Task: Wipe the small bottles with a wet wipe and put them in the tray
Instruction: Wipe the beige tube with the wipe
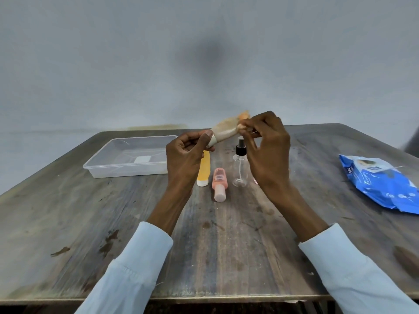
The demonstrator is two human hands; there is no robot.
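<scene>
A worn wooden counter (pixel 113 223) carries everything, with a clear plastic tray (pixel 102 171) lying empty at its far left and a blue wet-wipe pack (pixel 381 184) at the right edge. Above the middle, a small bottle wrapped in a wet wipe (pixel 223 130) is held in the air between both hands: its lower end is pinched by the left hand (pixel 186 155), while the wipe is gripped around the upper end, where an orange cap seems to peek out, by the right hand (pixel 267 152). The wipe is probably best drawn along the whole body while the bottle is turned by the left hand, so that no side is missed. Beneath the hands, an orange tube with a white cap (pixel 203 171), a pink bottle (pixel 218 184) and a clear spray bottle with a black pump (pixel 240 164) lie close together, unwiped as far as can be judged. The path to the tray is open.
</scene>
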